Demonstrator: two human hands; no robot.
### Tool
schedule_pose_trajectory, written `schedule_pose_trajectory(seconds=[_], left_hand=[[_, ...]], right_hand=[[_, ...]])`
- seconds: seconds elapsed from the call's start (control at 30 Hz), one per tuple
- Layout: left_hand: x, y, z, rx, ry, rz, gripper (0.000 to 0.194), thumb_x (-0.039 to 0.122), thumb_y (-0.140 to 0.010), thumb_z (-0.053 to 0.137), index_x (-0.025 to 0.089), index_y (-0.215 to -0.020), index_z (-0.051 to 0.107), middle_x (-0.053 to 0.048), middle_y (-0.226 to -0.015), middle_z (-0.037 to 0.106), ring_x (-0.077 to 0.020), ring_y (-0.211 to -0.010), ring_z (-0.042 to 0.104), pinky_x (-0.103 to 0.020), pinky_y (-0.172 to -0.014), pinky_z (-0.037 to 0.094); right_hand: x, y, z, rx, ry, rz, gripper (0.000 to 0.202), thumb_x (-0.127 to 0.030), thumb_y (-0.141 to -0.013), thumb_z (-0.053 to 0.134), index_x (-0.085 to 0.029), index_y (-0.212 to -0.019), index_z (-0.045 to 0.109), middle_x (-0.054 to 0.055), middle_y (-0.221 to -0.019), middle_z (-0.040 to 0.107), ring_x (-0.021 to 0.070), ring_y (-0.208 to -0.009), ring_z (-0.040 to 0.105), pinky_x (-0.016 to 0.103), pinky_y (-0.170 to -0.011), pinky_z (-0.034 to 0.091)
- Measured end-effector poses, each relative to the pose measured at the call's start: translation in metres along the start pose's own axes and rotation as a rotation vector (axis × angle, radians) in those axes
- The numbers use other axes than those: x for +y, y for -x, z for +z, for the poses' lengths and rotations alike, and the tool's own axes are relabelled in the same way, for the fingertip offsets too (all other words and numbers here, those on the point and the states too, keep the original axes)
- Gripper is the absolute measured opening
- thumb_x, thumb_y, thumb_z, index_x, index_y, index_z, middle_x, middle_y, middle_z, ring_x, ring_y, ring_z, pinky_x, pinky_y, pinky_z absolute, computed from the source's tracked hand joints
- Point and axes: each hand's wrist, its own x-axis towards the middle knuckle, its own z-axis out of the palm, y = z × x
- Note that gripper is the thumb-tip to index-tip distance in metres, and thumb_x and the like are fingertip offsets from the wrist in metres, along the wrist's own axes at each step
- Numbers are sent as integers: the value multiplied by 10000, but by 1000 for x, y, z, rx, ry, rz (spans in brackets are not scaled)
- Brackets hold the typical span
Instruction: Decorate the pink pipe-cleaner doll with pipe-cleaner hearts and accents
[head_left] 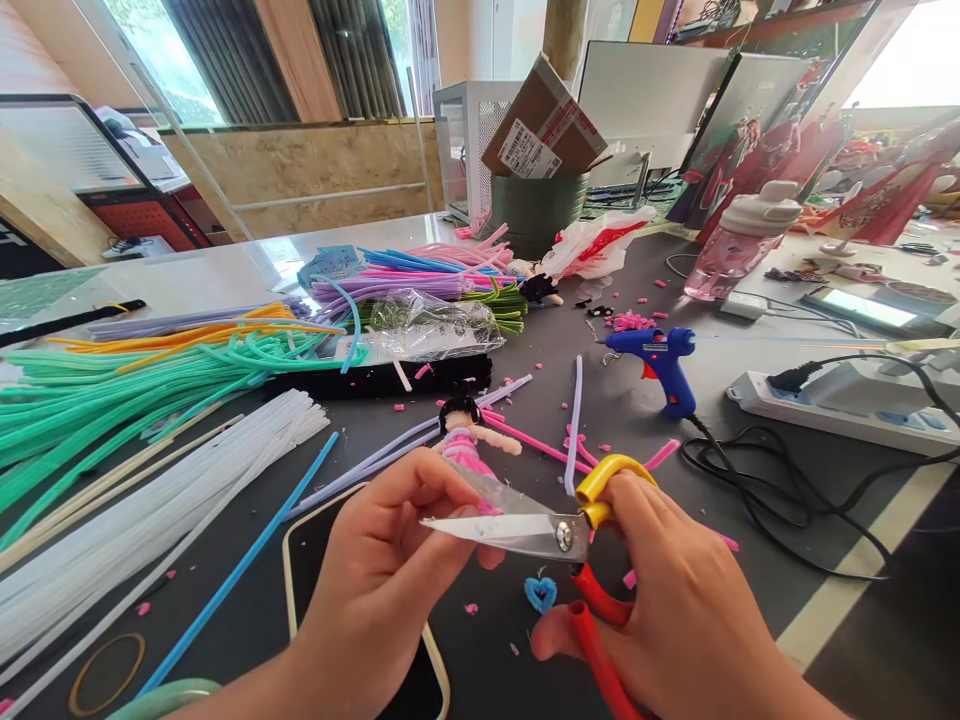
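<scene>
My right hand [667, 580] grips a pair of scissors [517, 533] with yellow and red handles, its blades parted and pointing left. My left hand [397, 560] is closed in a pinch at the blades. A small fuzzy pink piece [489, 507], apparently of pipe cleaner, shows at its fingertips between the blades; the rest is hidden by fingers and steel. Just behind lies a small doll [463, 440] with black hair and a pink dress, partly covered by my left hand. A blue fuzzy heart [540, 594] rests on the table below the scissors.
Bundles of green [150, 390] and white pipe cleaners [202, 500] spread on the left. A phone [291, 560] lies under my left hand. To the right are a blue glue gun [660, 360], its black cable, a power strip [840, 410] and a pink bottle [742, 240]. Pink scraps dot the table.
</scene>
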Motion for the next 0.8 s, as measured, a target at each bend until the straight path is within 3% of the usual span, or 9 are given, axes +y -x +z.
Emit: schedule_pose_trajectory(seconds=[0.47,0.6,0.8], left_hand=[[0,0,-2,-4,-16,-1,140,300,-710,858,231,-670,743,31,-647,685,-87,-595,613,-123,-576,491],[1,2,-2,9,-30,-7,106,275,-734,836,229,-701,747,26,-641,696,-90,-603,627,-122,-588,500],[3,-1,-2,35,-69,20,97,181,-736,810,208,-679,735,28,-633,675,-96,-598,629,-141,-584,507]], right_hand=[[-1,-1,-2,16,-11,7,518,-749,-892,316,-247,-780,375,-35,-549,528,105,-368,473,198,-356,413],[1,0,-1,23,4,-15,344,-557,-917,426,-249,-773,372,-42,-541,527,106,-366,466,198,-366,409],[6,5,1,14,-1,-39,128,-309,-809,463,-260,-754,359,-77,-500,452,111,-354,417,204,-351,378]])
